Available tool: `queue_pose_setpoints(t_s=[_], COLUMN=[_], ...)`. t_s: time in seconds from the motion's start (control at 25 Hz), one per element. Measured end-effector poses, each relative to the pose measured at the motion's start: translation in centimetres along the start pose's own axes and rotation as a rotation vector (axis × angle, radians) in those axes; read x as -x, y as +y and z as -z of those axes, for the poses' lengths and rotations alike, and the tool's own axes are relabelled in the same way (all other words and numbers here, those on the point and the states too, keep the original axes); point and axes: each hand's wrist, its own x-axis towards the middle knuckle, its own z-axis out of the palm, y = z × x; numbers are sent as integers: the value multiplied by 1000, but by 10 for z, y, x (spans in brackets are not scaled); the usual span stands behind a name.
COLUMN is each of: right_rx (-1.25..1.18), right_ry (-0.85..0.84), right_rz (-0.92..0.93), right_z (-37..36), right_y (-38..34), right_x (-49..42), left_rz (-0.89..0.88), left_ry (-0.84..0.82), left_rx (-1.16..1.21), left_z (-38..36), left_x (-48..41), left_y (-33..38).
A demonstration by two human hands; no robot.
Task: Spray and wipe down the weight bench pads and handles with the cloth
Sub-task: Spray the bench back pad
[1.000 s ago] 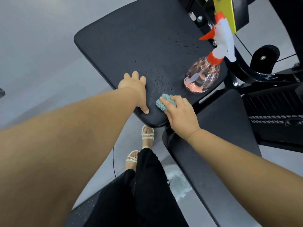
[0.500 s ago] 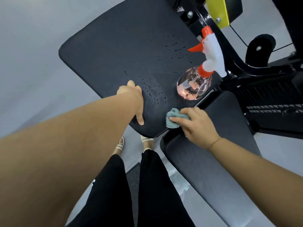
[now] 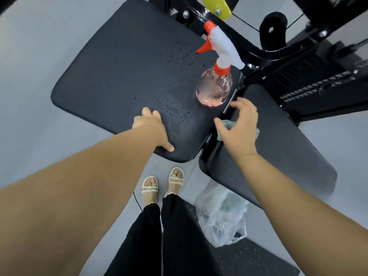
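A black seat pad (image 3: 123,72) carries water droplets near its near edge. On its right side stands a clear pink spray bottle (image 3: 214,88) with a white and orange trigger head. My left hand (image 3: 153,129) rests on the pad's near edge, fingers hooked over the rim. A teal cloth (image 3: 226,126) lies on the second black pad (image 3: 288,148) to the right. My right hand (image 3: 238,124) hovers just above the cloth, fingers spread and holding nothing; it hides most of the cloth.
The black machine frame (image 3: 278,50) with a yellow plate (image 3: 216,5) and a round black roller (image 3: 272,23) stands behind the pads. A clear plastic bag (image 3: 221,218) lies on the grey floor by my sandalled feet (image 3: 161,184). A dark mat (image 3: 249,259) covers the floor below.
My right hand carried the cloth off the seat pad onto the right pad and let go of it, fingers now spread above it. My left hand stayed on the seat pad's edge.
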Motion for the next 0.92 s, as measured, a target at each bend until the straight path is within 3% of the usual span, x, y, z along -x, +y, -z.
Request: queue_pose_setpoints(t_s=[0.12, 0.24, 0.52, 0.76, 0.92], right_rx=[-390, -522, -349, -335, -171], right_ry=[-82, -76, -40, -226, -308], right_rz=[-242, -326, -196, -25, 137], right_z=[-14, -19, -11, -7, 4], right_y=[-31, -47, -43, -50, -53], right_x=[-33, -52, -60, -81, -90], left_rz=[17, 17, 11, 12, 16], left_ry=[-2, 31, 69, 68, 73], left_rx=[46, 84, 108, 92, 83], left_z=[-4, -7, -11, -10, -10], left_x=[-3, 0, 0, -5, -6], left_y=[-2, -2, -4, -4, -5])
